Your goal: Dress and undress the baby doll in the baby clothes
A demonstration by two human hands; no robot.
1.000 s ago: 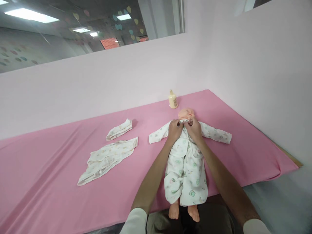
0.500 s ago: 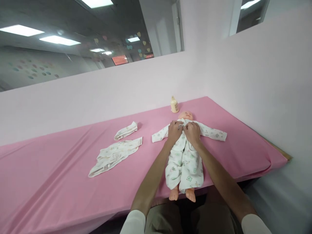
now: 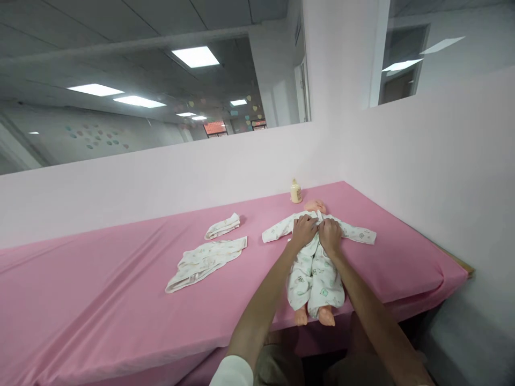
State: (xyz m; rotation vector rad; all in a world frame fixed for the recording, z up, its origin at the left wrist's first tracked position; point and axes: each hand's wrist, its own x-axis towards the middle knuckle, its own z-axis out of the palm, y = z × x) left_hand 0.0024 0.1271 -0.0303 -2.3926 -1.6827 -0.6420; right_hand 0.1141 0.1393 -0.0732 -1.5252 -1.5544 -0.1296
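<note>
A baby doll [image 3: 316, 206] lies on its back on a pink-covered table, its head toward the wall and its bare feet at the near edge. It wears a white printed baby shirt [image 3: 277, 229] with both sleeves spread out, and matching trousers [image 3: 328, 281]. On the doll's chest, my left hand [image 3: 304, 231] is closed on the shirt's front. Close beside it, my right hand [image 3: 330, 235] also pinches the front, near the other edge of the opening. The fingertips and any fastening between them are mostly hidden.
Left of the doll lie a flat white printed garment [image 3: 207, 262] and a small folded cloth [image 3: 222, 226]. A cream pump bottle [image 3: 295, 191] stands behind the doll's head. The pink sheet [image 3: 120, 300] has creases at left. Walls with windows border the table behind and at right.
The camera view has tilted up, so everything sits lower and slightly to the right. Both hands remain at the shirt's front, slightly lower on the chest, with small finger shifts.
</note>
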